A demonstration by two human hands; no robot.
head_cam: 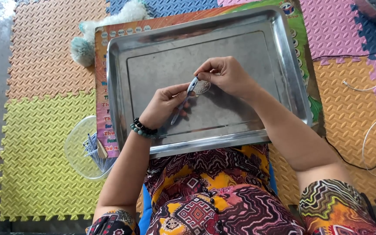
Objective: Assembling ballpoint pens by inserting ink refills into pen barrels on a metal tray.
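Fingers of both hands pinch one thin blue-and-white pen (187, 96) above the big shiny metal tray (122, 87). Left hand (164, 105) grips its lower part; right hand (225, 76), at two o'clock, holds the tip and should stay steady.

The floor is covered with bumpy foam mats (44, 126) (orange, yellow, pink, blue). On them lie a colourful poster (103, 87), a clear bowl (77, 148), a fluffy toy (83, 48) and white cables (370, 130).

A clear plastic bowl (80, 146) is sitting at lower left on foam mats (40, 130); white cables (373, 130) are trailing at right; a fluffy toy (83, 45) is lying at upper left.
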